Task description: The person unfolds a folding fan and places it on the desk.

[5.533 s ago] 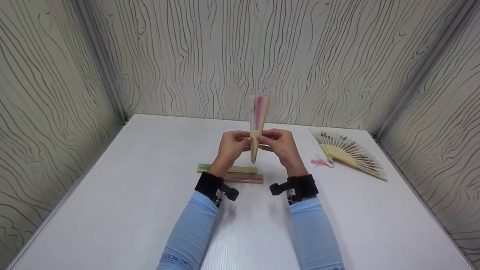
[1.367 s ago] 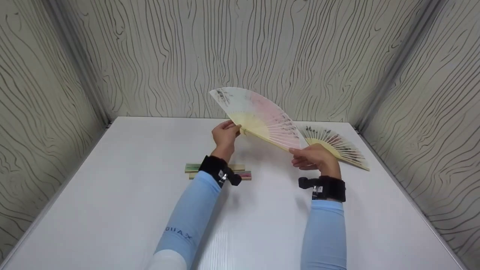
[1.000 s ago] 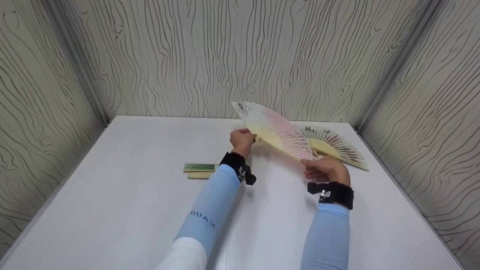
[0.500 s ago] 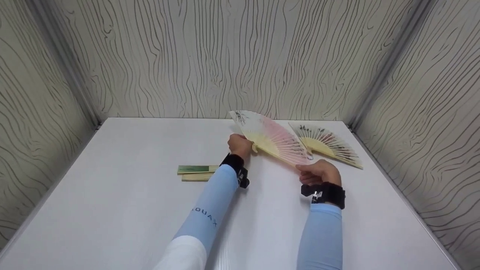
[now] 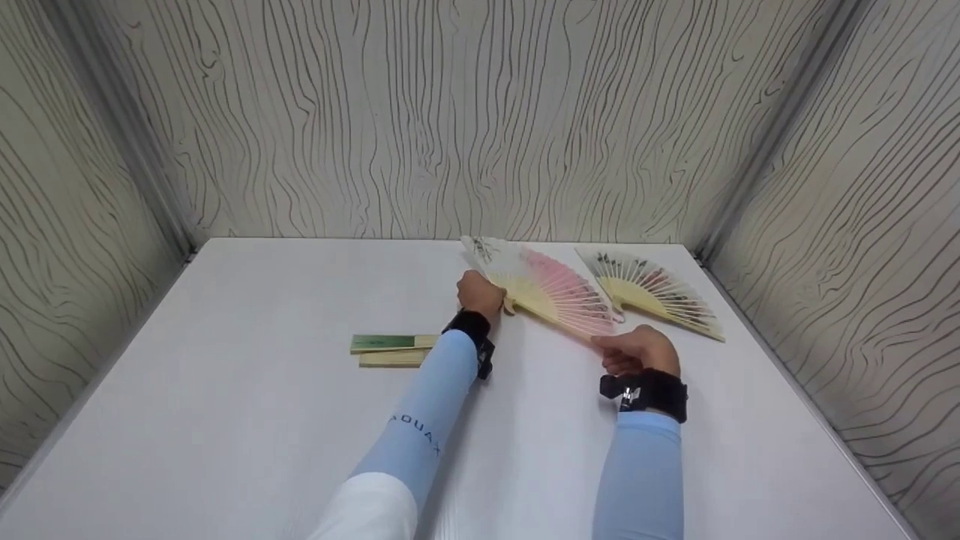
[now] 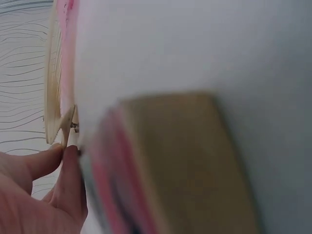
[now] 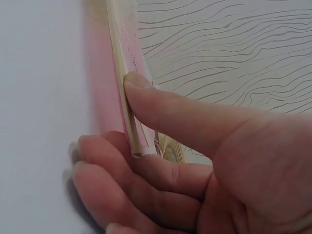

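Note:
A pink and white paper fan (image 5: pixel 551 289) is spread open, low over the white table (image 5: pixel 247 420) at the back middle. My left hand (image 5: pixel 484 294) pinches it at the pivot end, and in the left wrist view its fingers (image 6: pixel 53 165) meet beside the fan's rivet (image 6: pixel 73 126). My right hand (image 5: pixel 613 346) grips the outer guard stick at the fan's near right corner. In the right wrist view the thumb (image 7: pixel 146 100) presses on the guard stick (image 7: pixel 122 83), with the fingers curled beneath. Whether the fan touches the table, I cannot tell.
A second open fan (image 5: pixel 652 294) with dark print lies at the back right, close beside the pink one. Two closed fans, green (image 5: pixel 384 343) and beige (image 5: pixel 390 360), lie left of my left forearm. Patterned walls (image 5: pixel 480 120) enclose the table on three sides.
The pink fan, folded 5.5 s ago, now stands spread open. Over the last second both hands carried it down and back toward the table, beside the other open fan.

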